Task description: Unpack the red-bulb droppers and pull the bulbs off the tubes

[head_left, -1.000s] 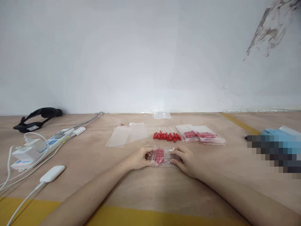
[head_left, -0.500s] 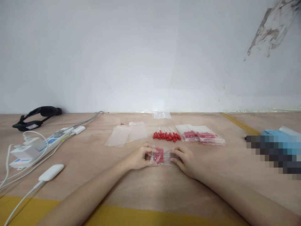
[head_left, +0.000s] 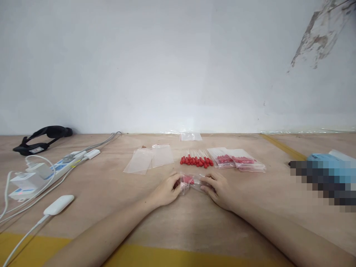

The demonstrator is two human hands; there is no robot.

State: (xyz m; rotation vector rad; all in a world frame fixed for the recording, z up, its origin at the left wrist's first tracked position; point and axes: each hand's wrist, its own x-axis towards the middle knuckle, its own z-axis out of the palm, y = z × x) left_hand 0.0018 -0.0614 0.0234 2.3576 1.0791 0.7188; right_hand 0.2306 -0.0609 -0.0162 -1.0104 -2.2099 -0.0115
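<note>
Bunched into a smaller patch than half a second earlier, the red contents (head_left: 188, 180) of a clear bag (head_left: 184, 188) are now gathered toward its far edge, and the bag is more crumpled. Its left end is held by the left hand (head_left: 168, 190), whose fingers are curled narrow; its right end is pinched between thumb and fingers of the right hand (head_left: 219, 190). Whether the tabletop (head_left: 172, 228) is touched by the bag cannot be told.

Just beyond the bag and between the hands, a row of red-tipped sticks (head_left: 196, 160) is laid out, tips turned toward the hands. Beyond the right hand, filled bags (head_left: 249, 161) are piled in two overlapping groups. Beyond the left hand, flat clear bags (head_left: 137, 162) are spread, partly overlapped. Farther off, near the wall (head_left: 167, 74), another flat bag (head_left: 191, 137) is placed.

Well to the left of the left hand, a power strip (head_left: 59, 168) is set, with a white device (head_left: 59, 205) nearer.
</note>
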